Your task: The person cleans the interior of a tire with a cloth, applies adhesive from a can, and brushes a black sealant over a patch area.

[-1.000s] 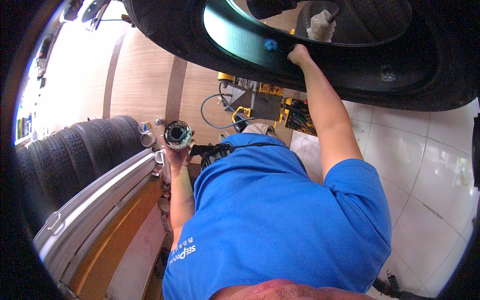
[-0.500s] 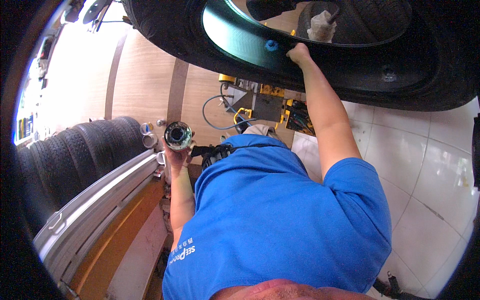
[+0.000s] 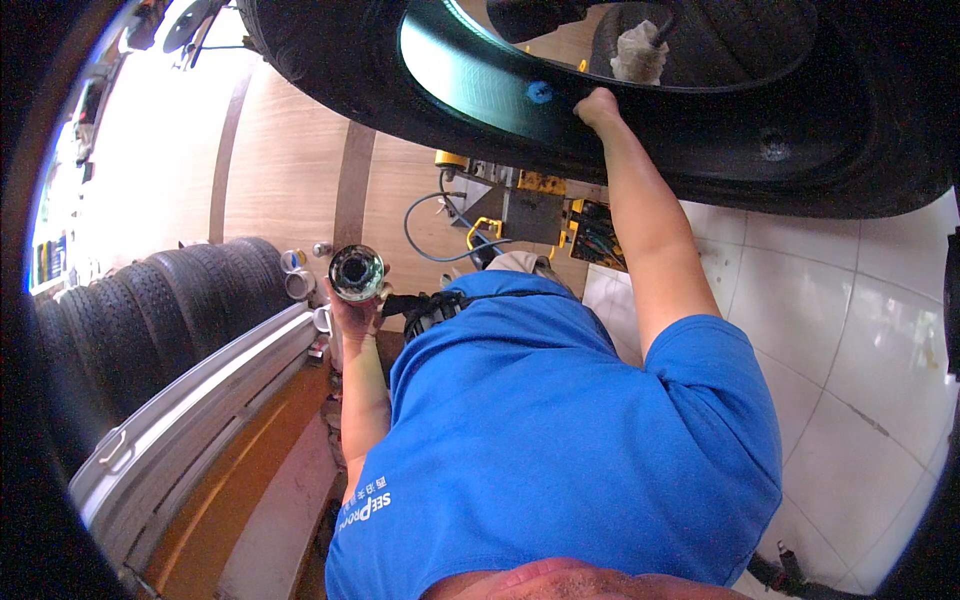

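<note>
A large black tyre [image 3: 690, 160] stands upright at the top of the head view, its hollow inside facing me. Lit by a greenish light, its inner surface carries a small blue patch [image 3: 540, 92]. A rough greyish spot [image 3: 773, 146] shows farther right. My right hand [image 3: 598, 106] is on the tyre's inner edge just right of the blue patch, closed, with most of its fingers hidden. Low at my left side, my left hand [image 3: 350, 312] is wrapped round a round, open-topped jar [image 3: 356, 272], shiny at the rim and dark inside.
Several tyres [image 3: 160, 290] stand in a row at the left, behind a white rail [image 3: 200, 385]. Small tins [image 3: 297, 284] sit beside the jar. Beyond my waist are a yellow-and-black tool tray [image 3: 597, 233] and a blue hose [image 3: 408, 225]. White wrapping [image 3: 640, 53] shows through the tyre's opening.
</note>
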The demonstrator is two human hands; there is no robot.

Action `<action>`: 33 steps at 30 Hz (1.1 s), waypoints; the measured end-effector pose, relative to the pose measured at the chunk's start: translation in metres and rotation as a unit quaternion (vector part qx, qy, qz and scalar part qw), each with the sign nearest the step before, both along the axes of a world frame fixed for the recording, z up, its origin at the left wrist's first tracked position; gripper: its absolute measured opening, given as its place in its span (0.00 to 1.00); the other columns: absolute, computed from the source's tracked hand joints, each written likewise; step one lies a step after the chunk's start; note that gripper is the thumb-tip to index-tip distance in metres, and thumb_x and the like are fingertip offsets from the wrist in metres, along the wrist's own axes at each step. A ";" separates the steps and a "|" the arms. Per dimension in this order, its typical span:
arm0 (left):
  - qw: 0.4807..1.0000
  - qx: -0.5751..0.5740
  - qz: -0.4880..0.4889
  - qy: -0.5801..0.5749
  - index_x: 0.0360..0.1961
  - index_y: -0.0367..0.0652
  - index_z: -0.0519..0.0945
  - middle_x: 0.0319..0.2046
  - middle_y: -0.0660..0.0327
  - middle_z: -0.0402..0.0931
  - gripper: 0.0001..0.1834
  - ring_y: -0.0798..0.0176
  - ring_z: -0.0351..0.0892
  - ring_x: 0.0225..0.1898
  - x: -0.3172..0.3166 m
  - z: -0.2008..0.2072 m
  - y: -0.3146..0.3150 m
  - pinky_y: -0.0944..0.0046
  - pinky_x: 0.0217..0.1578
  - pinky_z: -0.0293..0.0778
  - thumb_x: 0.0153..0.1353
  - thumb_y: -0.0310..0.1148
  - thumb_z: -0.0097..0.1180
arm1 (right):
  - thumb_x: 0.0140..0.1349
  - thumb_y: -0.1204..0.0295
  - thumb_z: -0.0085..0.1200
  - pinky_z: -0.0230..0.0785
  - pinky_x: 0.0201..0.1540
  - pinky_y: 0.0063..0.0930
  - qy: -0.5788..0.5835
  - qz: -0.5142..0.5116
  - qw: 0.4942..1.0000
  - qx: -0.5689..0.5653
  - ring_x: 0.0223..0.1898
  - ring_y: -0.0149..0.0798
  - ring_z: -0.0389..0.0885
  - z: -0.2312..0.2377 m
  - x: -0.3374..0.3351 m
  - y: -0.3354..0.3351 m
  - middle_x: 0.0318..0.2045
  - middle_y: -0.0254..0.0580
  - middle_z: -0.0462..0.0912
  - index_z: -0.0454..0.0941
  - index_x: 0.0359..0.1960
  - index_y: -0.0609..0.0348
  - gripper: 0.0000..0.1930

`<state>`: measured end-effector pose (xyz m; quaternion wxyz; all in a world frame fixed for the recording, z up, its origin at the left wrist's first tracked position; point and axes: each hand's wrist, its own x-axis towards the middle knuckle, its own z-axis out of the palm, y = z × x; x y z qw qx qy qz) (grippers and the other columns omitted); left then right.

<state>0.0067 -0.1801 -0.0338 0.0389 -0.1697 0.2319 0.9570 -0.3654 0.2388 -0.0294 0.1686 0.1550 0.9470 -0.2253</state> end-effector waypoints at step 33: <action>0.994 0.107 0.025 -0.014 0.58 0.48 0.69 0.46 0.51 0.75 0.45 0.53 0.75 0.30 -0.016 0.007 0.002 0.65 0.21 0.67 0.54 0.75 0.35 | 0.49 0.72 0.63 0.71 0.43 0.28 0.253 0.076 0.934 -0.242 0.37 0.34 0.79 0.120 0.124 -0.036 0.38 0.41 0.82 0.76 0.46 0.61 0.20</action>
